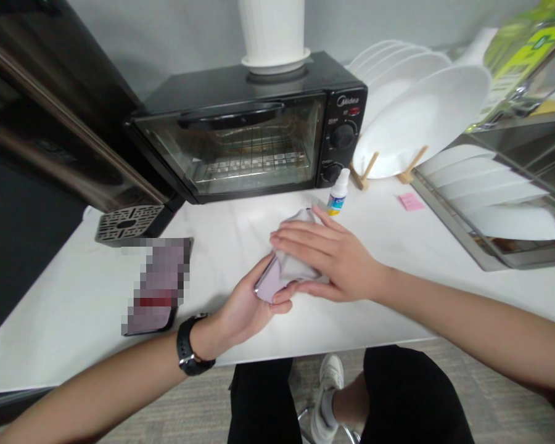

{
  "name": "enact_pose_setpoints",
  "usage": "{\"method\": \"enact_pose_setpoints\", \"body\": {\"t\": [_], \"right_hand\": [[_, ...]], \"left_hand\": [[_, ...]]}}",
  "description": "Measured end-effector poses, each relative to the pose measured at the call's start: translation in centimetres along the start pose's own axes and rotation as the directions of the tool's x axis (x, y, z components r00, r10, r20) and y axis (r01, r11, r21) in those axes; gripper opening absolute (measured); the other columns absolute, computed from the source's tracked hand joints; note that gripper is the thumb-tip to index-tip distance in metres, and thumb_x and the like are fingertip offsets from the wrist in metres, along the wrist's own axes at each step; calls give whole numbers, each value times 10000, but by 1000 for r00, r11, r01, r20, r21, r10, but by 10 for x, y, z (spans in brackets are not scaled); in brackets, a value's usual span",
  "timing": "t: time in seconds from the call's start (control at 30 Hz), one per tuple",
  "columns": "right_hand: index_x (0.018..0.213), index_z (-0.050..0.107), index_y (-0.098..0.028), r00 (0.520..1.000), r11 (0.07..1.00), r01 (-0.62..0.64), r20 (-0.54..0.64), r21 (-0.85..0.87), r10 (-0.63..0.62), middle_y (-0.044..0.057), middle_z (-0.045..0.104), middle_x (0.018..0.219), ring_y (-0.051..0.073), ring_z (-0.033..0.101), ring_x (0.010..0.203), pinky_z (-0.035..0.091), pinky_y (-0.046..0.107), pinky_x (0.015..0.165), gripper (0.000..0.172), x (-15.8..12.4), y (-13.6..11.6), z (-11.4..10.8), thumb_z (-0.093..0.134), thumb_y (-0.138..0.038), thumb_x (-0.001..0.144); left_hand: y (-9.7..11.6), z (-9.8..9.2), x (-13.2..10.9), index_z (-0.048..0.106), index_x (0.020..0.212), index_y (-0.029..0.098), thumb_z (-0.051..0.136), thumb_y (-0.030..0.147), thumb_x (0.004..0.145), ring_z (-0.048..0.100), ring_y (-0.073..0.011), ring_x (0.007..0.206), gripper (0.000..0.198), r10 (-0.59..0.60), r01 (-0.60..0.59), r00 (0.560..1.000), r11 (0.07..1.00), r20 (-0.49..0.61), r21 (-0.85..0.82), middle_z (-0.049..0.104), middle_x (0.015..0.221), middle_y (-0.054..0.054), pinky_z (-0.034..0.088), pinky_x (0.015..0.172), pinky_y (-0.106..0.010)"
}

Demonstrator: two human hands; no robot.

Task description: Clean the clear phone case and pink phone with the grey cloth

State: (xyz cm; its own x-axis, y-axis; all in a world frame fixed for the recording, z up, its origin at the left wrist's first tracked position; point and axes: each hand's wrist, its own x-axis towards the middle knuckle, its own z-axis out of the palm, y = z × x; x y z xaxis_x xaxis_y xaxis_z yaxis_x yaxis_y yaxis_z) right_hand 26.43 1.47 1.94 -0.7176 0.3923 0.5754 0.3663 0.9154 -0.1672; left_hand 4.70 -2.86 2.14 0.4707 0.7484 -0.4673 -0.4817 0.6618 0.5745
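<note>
Nearest the camera, two bare forearms reach out over black trousers [259,401], with a white sneaker [328,394] on the floor between the knees. On the left, a flat rectangular object [160,287], pixelated beyond recognition, lies on the white tabletop [74,320], below a dark steel appliance [50,105] with a slotted drip grille [129,222].

The left hand [243,314], wearing a black wristwatch [189,345], grips a slim lilac smartphone [267,285] in a narrow hold along its edge. The phone sits over the table, held between both hands. The right hand [337,259] lies wide and flat over a crumpled grey cloth [296,246], pressing it onto the phone.

Behind them stand a black Midea toaster oven [240,142] and a small white dropper bottle [337,194]. Further right are white plates in a wooden rack [370,172], a pink sticky note [411,201], and a steel dish tray [490,246].
</note>
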Motion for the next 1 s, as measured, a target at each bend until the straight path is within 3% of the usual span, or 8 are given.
{"method": "enact_pose_setpoints", "body": {"t": [0.17,0.3,0.4,0.47,0.6,0.77,0.87,1.0], "right_hand": [[1730,425,-231,968,969,-239,-95,-57,233,178,652,1591,399,575,1526,217,690,1384,715,-1,10,0,488,-581,1109],[1764,318,-125,998,1000,3,70,9,-4,197,474,1733,344,377,1660,196,600,1405,871,0,0,5,560,-616,1086],[1730,401,-128,952,970,237,187,61,-244,141,383,1777,262,238,1708,108,529,1418,792,1,-9,6,528,-604,1110],[1713,447,-182,946,964,257,188,59,-264,97,408,1769,219,243,1704,38,486,1418,705,1,-9,5,481,-585,1136],[1705,457,-157,999,1000,-31,40,4,31,150,546,1689,286,428,1635,73,499,1429,683,0,2,1,506,-529,1133],[1702,478,-206,969,971,-235,-90,-35,231,158,609,1640,386,486,1591,231,654,1396,668,-3,16,2,529,-506,1106],[1707,448,-167,984,986,-168,-61,-9,167,175,590,1654,362,426,1629,218,631,1399,721,-2,12,3,541,-555,1106],[1679,453,-73,991,988,120,50,101,-126,180,555,1675,271,374,1664,137,509,1419,736,1,-2,4,495,-563,1132]], "left_hand": [[7,11,-4,805,970,246,839,458,870,247,-122,568,238,0,-3,999,997,46,77,639,945,-60,160,494,-296],[2,8,-1,769,843,231,864,459,842,276,-137,574,247,15,-17,1000,997,21,82,527,719,-21,198,524,-276],[-2,3,2,721,807,239,919,342,771,353,-151,598,225,63,-61,997,996,-45,61,537,698,-4,276,557,-263],[-2,1,2,713,806,244,912,313,785,361,-149,602,211,68,-64,996,997,-60,53,549,701,-2,293,559,-259],[3,4,1,754,850,236,842,395,897,286,-132,569,187,20,-20,1000,1000,2,14,518,718,-13,211,497,-266],[8,9,-2,805,1010,234,840,437,895,241,-104,570,236,-21,19,995,1000,97,16,625,959,-56,172,470,-270],[6,7,0,799,957,231,827,452,908,261,-108,576,228,-24,22,996,999,87,28,620,916,-46,195,483,-265],[-2,-1,3,772,849,219,853,398,866,326,-138,597,197,14,-18,998,997,56,73,550,717,-13,269,532,-268]]}}
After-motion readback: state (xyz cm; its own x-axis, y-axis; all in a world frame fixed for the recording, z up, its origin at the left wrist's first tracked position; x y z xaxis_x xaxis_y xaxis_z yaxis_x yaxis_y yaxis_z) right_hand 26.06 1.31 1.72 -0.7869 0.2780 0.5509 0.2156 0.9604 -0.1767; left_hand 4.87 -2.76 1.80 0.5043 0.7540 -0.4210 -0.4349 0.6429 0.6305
